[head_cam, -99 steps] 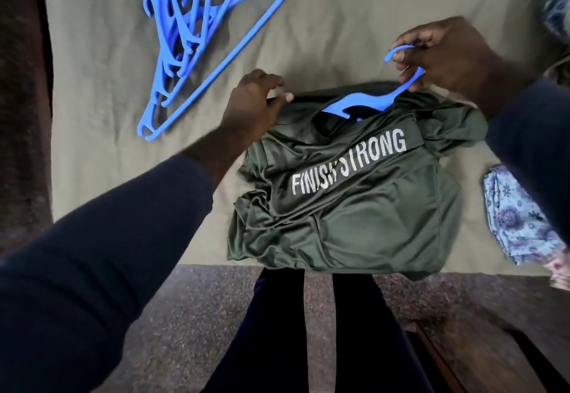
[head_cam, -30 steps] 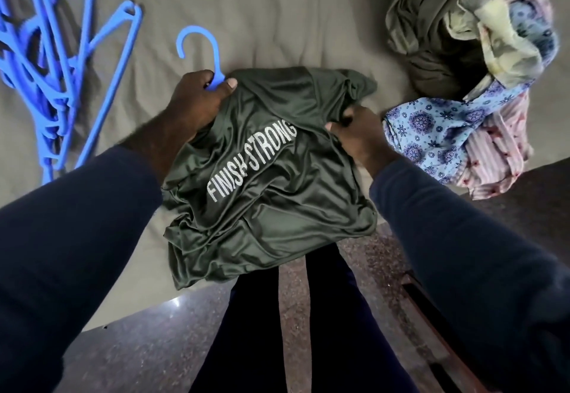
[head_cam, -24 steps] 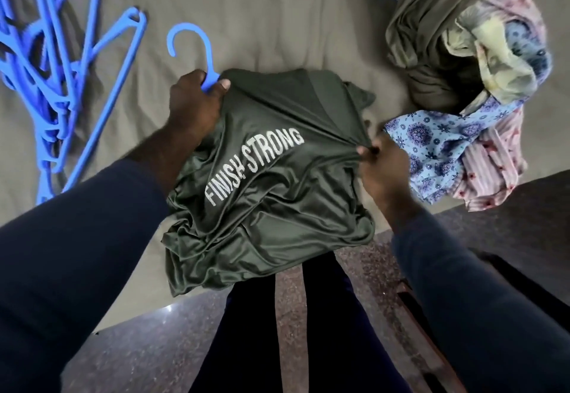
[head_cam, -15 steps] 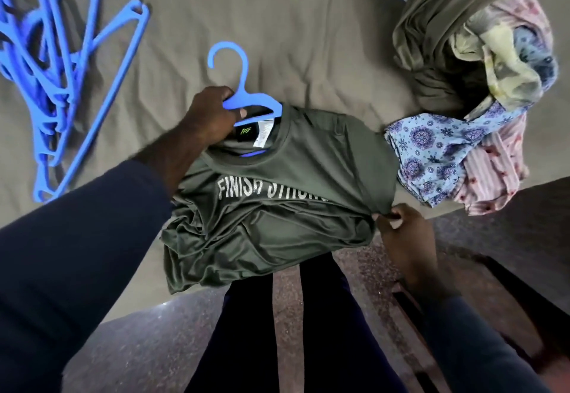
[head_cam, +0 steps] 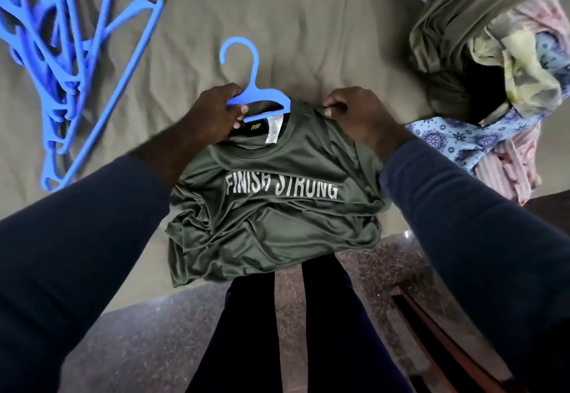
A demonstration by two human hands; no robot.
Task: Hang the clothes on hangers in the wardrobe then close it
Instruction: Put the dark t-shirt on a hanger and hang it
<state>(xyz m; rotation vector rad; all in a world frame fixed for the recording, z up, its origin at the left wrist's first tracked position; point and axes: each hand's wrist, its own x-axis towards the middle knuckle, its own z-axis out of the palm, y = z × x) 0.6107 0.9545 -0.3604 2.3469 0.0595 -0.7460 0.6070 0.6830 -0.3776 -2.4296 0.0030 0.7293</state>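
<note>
A dark green T-shirt [head_cam: 277, 220] printed "FINISH STRONG" lies bunched at the near edge of a khaki bed sheet [head_cam: 308, 22]. A blue plastic hanger [head_cam: 253, 84] sits inside its neck opening, hook pointing away from me. My left hand [head_cam: 209, 115] grips the hanger's left shoulder together with the collar. My right hand [head_cam: 357, 115] pinches the shirt's right shoulder seam over the hanger's other end. The hanger's arms are mostly hidden under the fabric.
Several loose blue hangers [head_cam: 61, 62] lie tangled at the far left of the sheet. A heap of clothes [head_cam: 499, 78] in olive, floral blue and pink stripes sits at the right. Dark speckled floor [head_cam: 148, 337] and my legs are below the bed edge.
The shirt was turned so its neck faces away from me, and the hanger went inside the collar. My right hand moved from the lower right hem up to the right shoulder.
</note>
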